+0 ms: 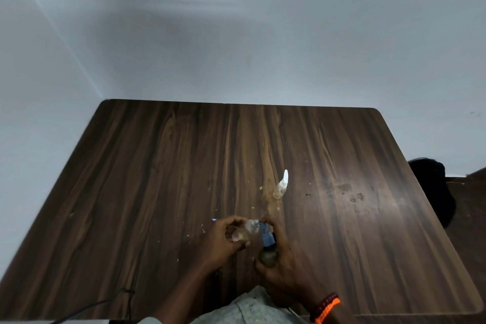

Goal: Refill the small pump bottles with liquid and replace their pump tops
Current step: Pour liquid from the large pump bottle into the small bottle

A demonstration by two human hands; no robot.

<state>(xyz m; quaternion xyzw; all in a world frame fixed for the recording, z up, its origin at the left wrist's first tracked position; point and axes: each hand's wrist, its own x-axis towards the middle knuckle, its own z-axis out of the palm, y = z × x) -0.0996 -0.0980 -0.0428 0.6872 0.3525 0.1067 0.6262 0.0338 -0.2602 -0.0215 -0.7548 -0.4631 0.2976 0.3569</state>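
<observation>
Overhead, dark wooden table [157, 179] meets grey wall [236, 34].

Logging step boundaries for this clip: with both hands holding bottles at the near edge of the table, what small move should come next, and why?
Probably a slight further tip of the blue-capped bottle in the right hand. Its nozzle already meets the open neck of the small clear bottle tilted in the left hand, which looks barely filled. The other small bottle stands apart with its white top on.

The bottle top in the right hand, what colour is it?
Blue. The bottle top shows in the head view, the only view, above the right hand.
</observation>
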